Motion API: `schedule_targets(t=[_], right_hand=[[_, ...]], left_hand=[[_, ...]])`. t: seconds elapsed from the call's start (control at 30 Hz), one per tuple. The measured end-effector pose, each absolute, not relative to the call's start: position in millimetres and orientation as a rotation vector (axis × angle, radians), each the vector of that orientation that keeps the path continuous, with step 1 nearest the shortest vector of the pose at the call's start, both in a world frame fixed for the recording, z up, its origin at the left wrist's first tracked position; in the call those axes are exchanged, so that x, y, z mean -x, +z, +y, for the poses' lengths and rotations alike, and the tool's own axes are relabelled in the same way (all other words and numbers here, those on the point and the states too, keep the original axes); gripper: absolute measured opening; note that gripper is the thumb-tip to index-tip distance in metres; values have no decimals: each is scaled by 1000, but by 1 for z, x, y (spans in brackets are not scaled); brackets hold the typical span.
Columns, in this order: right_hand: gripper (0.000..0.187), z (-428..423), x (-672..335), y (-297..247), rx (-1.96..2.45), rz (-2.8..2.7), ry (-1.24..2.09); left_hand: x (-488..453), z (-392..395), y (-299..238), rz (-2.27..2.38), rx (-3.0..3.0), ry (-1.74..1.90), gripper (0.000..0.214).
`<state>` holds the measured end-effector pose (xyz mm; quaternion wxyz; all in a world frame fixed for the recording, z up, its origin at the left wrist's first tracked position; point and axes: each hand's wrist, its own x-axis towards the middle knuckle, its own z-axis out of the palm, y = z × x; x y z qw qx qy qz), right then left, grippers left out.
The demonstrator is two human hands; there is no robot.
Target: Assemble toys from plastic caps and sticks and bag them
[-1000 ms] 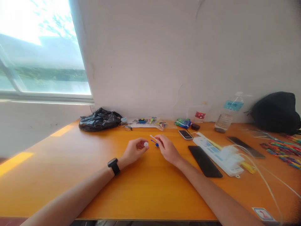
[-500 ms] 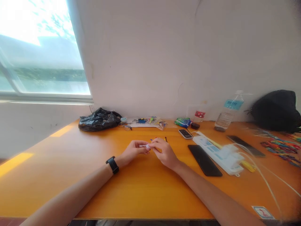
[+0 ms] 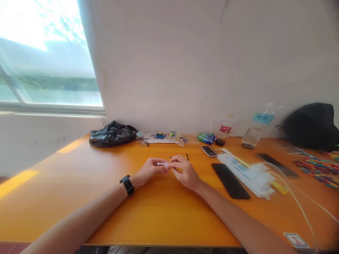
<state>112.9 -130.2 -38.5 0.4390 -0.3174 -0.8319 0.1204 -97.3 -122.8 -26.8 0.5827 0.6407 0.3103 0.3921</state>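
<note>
Over the middle of the wooden table (image 3: 148, 218), my two hands meet at a small white piece with a thin pointed stem (image 3: 161, 163). My left hand (image 3: 149, 171) is closed around it from the left, the stem lying across its fingers. From the right, the thumb and fingertips of my right hand (image 3: 185, 173) pinch the thicker end. Exactly what the piece is I cannot make out, as fingers cover part of it. Just behind my right hand, small blue and yellow bits (image 3: 186, 157) show on the table, mostly hidden.
A power strip (image 3: 242, 173) with white plugs and cables lies right of a black phone (image 3: 230, 180). Along the wall are a black plastic bag (image 3: 113, 134), eyeglasses (image 3: 143, 143), small coloured parts (image 3: 172, 135) and a water bottle (image 3: 253, 135). Colourful cords (image 3: 317, 167) lie far right.
The white stem has turned slightly, and its pointed tip now shows more plainly. Both hands keep nearly the same place and grip.
</note>
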Motion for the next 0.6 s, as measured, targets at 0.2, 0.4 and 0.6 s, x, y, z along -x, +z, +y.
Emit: schedule_targets(t=[0.2,0.4,0.6], right_hand=[[28,-132,-111,-34,782,-2086,334],[14,-124,-111,-38,822,-1908,617],[19,-118,-109,-47,851,-1756,950]], left_hand=[[98,-124,-24,732,-1471,927,33],[95,-125,-25,783,-1522,972,39],[95,-125,-26,833,-1589,1049,44]])
